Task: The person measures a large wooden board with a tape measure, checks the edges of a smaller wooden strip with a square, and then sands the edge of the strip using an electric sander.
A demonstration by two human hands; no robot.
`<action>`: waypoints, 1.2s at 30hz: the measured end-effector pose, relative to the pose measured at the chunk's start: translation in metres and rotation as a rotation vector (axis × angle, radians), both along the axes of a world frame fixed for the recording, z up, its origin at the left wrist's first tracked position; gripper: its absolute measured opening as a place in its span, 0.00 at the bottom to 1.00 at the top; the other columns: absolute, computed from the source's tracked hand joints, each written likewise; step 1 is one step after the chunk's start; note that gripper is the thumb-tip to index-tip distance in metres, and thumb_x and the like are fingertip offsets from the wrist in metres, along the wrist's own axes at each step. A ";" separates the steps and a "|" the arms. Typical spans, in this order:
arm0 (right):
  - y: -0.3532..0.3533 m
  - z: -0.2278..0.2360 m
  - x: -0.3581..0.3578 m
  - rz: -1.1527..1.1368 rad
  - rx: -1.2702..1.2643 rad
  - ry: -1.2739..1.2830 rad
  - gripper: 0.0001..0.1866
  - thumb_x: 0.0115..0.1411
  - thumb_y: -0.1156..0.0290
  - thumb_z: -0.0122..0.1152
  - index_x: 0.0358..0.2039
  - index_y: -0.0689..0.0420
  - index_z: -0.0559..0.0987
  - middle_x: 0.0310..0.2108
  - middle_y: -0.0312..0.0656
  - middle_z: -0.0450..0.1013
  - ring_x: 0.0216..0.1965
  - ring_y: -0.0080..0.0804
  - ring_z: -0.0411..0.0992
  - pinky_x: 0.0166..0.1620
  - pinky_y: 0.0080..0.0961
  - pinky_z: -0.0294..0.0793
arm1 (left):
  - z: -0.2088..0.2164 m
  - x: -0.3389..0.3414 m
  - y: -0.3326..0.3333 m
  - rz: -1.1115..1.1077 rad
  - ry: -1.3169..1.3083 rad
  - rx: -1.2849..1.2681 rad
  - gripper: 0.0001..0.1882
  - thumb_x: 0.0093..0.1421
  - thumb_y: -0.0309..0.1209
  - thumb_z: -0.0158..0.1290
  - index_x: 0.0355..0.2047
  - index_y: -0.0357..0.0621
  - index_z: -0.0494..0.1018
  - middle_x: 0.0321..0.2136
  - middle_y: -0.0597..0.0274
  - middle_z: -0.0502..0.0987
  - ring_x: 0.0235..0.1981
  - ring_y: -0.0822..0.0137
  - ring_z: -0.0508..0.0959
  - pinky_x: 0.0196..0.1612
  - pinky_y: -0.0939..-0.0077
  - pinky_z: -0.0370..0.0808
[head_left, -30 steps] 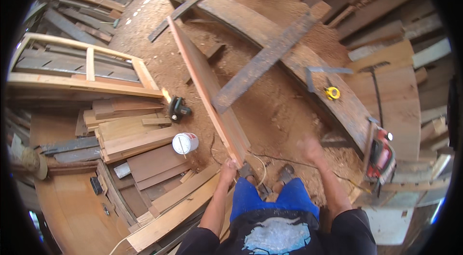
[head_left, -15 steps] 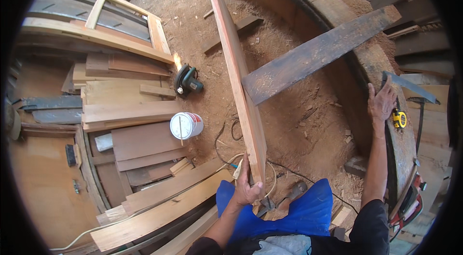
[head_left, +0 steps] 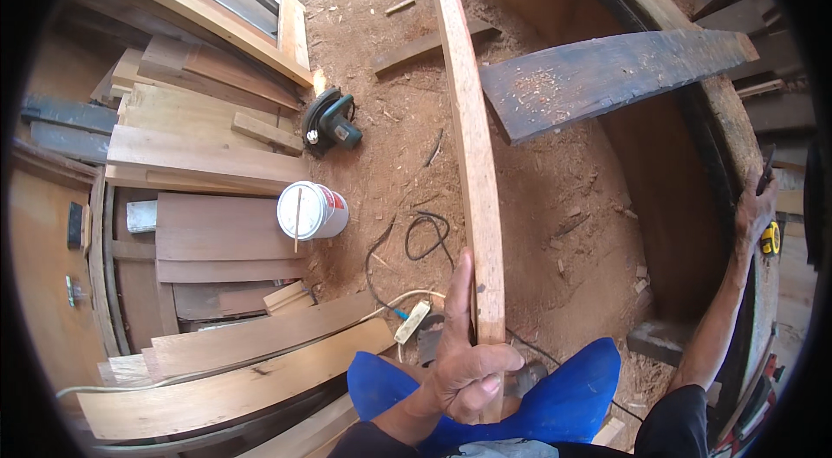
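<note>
My left hand [head_left: 464, 376] is closed around the near end of a long pale plank [head_left: 477, 155], its index finger stretched along the side. The plank stands on edge and runs away from me. At the right, my right hand [head_left: 756, 211] is over the edge of a thick timber bench [head_left: 715, 111]. Its fingers are closed on a thin, dark, flat tool [head_left: 768, 163], whose kind I cannot make out. A yellow tape measure [head_left: 771, 238] lies beside that hand. A dark, sawdust-strewn board [head_left: 598, 81] reaches from the plank to the bench.
A green circular saw [head_left: 329, 122] and a white lidded bucket [head_left: 312, 211] with a stick on top stand at left. Stacked boards [head_left: 230, 237] and a wooden frame [head_left: 295, 33] lie beyond them. A black cable [head_left: 426, 233] coils on the sawdust floor; a power strip [head_left: 412, 322] is near my knees.
The plank's near end has come closer and turned more upright in view, with my left hand on it. My right hand has lifted the flat tool, which now shows as a thin edge.
</note>
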State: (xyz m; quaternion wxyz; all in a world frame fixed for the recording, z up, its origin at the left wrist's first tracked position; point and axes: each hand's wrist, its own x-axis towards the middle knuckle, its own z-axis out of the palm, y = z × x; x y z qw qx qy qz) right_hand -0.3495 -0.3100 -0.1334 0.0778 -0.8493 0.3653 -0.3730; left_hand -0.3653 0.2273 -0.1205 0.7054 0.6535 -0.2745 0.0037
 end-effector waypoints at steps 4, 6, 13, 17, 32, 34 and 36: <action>0.002 -0.003 -0.008 0.065 -0.074 -0.155 0.27 0.67 0.51 0.51 0.54 0.64 0.73 0.48 0.51 0.74 0.52 0.44 0.71 0.55 0.35 0.67 | -0.015 0.002 -0.001 -0.002 -0.102 -0.050 0.15 0.53 0.37 0.42 0.31 0.47 0.78 0.68 0.27 0.36 0.71 0.37 0.39 0.69 0.49 0.39; 0.006 0.000 -0.007 0.042 -0.127 -0.242 0.25 0.69 0.54 0.49 0.53 0.63 0.74 0.48 0.51 0.74 0.51 0.44 0.72 0.55 0.35 0.67 | -0.017 -0.002 -0.005 0.035 -0.127 -0.077 0.15 0.53 0.38 0.42 0.30 0.48 0.77 0.69 0.28 0.37 0.71 0.38 0.41 0.69 0.50 0.40; 0.051 0.022 -0.012 0.262 -0.077 -0.779 0.20 0.71 0.64 0.45 0.55 0.63 0.75 0.50 0.45 0.75 0.50 0.33 0.72 0.53 0.29 0.68 | -0.022 -0.004 -0.018 0.050 -0.302 -0.180 0.20 0.61 0.43 0.39 0.40 0.45 0.76 0.69 0.32 0.39 0.71 0.42 0.44 0.70 0.51 0.40; 0.184 0.022 -0.001 0.622 0.041 -0.907 0.16 0.69 0.72 0.48 0.53 0.64 0.76 0.49 0.44 0.76 0.47 0.25 0.73 0.49 0.20 0.72 | -0.014 -0.029 -0.012 0.146 -0.504 0.010 0.40 0.61 0.39 0.54 0.68 0.38 0.47 0.69 0.33 0.35 0.71 0.42 0.41 0.70 0.52 0.43; 0.375 0.003 0.077 1.358 0.624 -0.380 0.05 0.60 0.78 0.60 0.38 0.62 0.77 0.29 0.45 0.78 0.30 0.27 0.74 0.37 0.28 0.74 | -0.062 -0.052 -0.021 0.473 -0.439 0.168 0.36 0.58 0.20 0.47 0.65 0.22 0.47 0.65 0.34 0.54 0.65 0.49 0.62 0.65 0.61 0.60; 0.374 0.008 0.076 1.352 0.588 -0.359 0.05 0.60 0.78 0.60 0.37 0.62 0.77 0.29 0.46 0.78 0.30 0.28 0.74 0.37 0.29 0.74 | -0.063 -0.050 -0.022 0.476 -0.432 0.145 0.36 0.58 0.20 0.47 0.65 0.22 0.48 0.65 0.34 0.54 0.65 0.48 0.62 0.65 0.61 0.60; 0.372 0.012 0.076 1.322 0.500 -0.253 0.05 0.60 0.78 0.60 0.37 0.62 0.77 0.29 0.48 0.78 0.30 0.31 0.75 0.37 0.30 0.74 | -0.065 -0.049 -0.021 0.472 -0.438 0.124 0.36 0.58 0.20 0.47 0.65 0.22 0.48 0.64 0.34 0.55 0.65 0.48 0.62 0.65 0.60 0.60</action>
